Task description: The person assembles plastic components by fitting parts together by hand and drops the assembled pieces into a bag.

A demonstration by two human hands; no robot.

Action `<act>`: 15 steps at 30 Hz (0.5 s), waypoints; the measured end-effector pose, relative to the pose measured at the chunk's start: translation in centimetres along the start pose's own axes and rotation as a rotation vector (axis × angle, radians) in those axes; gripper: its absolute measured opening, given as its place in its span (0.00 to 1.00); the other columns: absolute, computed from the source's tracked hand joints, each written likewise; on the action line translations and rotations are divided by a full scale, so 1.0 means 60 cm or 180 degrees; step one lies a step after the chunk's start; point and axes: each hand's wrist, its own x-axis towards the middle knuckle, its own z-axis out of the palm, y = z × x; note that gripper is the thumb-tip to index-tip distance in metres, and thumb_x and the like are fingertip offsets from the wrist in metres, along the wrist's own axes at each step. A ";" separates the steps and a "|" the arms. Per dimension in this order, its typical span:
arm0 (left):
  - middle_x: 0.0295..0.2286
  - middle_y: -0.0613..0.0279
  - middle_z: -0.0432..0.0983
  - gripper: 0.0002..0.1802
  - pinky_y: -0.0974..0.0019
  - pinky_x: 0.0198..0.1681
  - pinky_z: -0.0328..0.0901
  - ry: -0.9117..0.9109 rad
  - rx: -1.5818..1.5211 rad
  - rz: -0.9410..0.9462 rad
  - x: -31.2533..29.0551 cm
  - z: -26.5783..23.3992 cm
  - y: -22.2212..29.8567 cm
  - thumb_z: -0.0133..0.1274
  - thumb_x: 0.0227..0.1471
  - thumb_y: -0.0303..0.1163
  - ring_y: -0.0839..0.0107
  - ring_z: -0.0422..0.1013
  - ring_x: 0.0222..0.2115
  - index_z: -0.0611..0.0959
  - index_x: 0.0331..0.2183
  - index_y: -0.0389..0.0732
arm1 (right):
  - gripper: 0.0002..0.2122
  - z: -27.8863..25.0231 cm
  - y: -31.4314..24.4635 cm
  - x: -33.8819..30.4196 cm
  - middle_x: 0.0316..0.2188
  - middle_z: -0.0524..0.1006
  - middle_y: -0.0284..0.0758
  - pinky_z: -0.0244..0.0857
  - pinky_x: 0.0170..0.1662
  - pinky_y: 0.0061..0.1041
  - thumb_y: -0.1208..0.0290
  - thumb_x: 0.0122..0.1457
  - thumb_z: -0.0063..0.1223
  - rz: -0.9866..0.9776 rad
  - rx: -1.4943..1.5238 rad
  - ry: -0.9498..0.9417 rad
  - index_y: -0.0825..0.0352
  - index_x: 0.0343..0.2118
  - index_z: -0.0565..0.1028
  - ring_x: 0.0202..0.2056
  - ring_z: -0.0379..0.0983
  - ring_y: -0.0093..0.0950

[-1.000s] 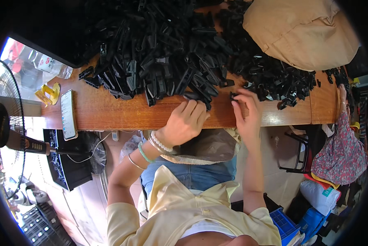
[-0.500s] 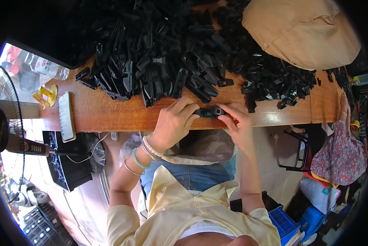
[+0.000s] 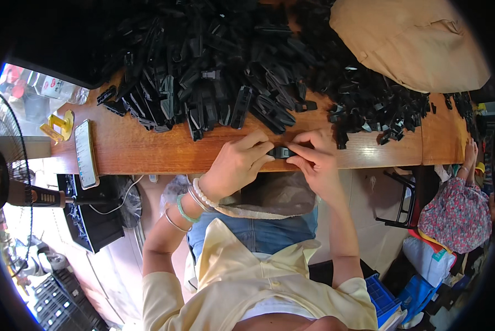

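Between my hands, at the table's front edge, is a small black plastic part [image 3: 281, 153]. My left hand [image 3: 238, 164] pinches its left end with thumb and fingers closed. On the other end my right hand [image 3: 316, 161] also pinches, fingertips close to those of the left. The fingers cover much of the part, so its exact kind cannot be told. Just beyond lies a large heap of long black plastic parts [image 3: 206, 99]. To its right spreads a pile of smaller black pieces [image 3: 369, 110].
A phone [image 3: 85, 154] and a yellow tape-dispenser-like object [image 3: 59, 127] lie at the table's left. A fan [image 3: 7, 171] stands beyond them. A tan cloth [image 3: 413, 44] covers the far right. An open sack [image 3: 275, 198] hangs over my lap. Another person [image 3: 457, 215] sits at right.
My right hand has shifted slightly left along the black part, and the two hands' fingertips are closer together. More of the part is covered now. The view has shifted slightly.
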 end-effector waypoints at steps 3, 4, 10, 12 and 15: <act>0.32 0.56 0.73 0.13 0.62 0.29 0.68 -0.0140 -0.0145 0.0101 0.001 0.001 0.001 0.61 0.46 0.27 0.58 0.73 0.27 0.81 0.35 0.32 | 0.12 -0.004 0.000 -0.001 0.33 0.73 0.32 0.61 0.39 0.28 0.81 0.44 0.64 -0.0252 -0.0686 -0.0062 0.68 0.35 0.81 0.37 0.66 0.31; 0.32 0.56 0.72 0.13 0.60 0.28 0.67 -0.0246 -0.0327 0.0162 0.004 -0.003 0.001 0.61 0.46 0.30 0.54 0.73 0.26 0.80 0.34 0.33 | 0.12 -0.008 -0.002 -0.006 0.33 0.73 0.32 0.62 0.38 0.27 0.81 0.45 0.63 -0.0226 -0.0672 -0.0180 0.68 0.35 0.81 0.37 0.67 0.30; 0.31 0.57 0.71 0.13 0.67 0.25 0.68 0.0088 0.1020 0.0756 0.048 -0.008 -0.006 0.59 0.42 0.24 0.61 0.73 0.25 0.79 0.34 0.34 | 0.09 -0.034 -0.012 -0.042 0.33 0.73 0.34 0.63 0.35 0.27 0.79 0.48 0.63 -0.0096 -0.0669 0.0532 0.68 0.34 0.79 0.32 0.67 0.28; 0.28 0.59 0.66 0.13 0.66 0.26 0.67 0.0171 0.1739 0.1227 0.067 0.001 -0.015 0.54 0.36 0.22 0.65 0.70 0.25 0.75 0.30 0.35 | 0.10 -0.047 0.000 -0.038 0.32 0.73 0.34 0.63 0.34 0.28 0.78 0.48 0.64 -0.0064 -0.1205 0.1366 0.68 0.35 0.78 0.30 0.67 0.29; 0.27 0.61 0.64 0.08 0.70 0.24 0.64 0.0016 0.2190 0.1537 0.055 0.011 -0.005 0.53 0.37 0.26 0.71 0.68 0.26 0.75 0.26 0.35 | 0.12 -0.057 0.012 -0.030 0.32 0.72 0.36 0.64 0.33 0.28 0.76 0.51 0.63 0.0353 -0.1925 0.1943 0.67 0.39 0.75 0.27 0.67 0.28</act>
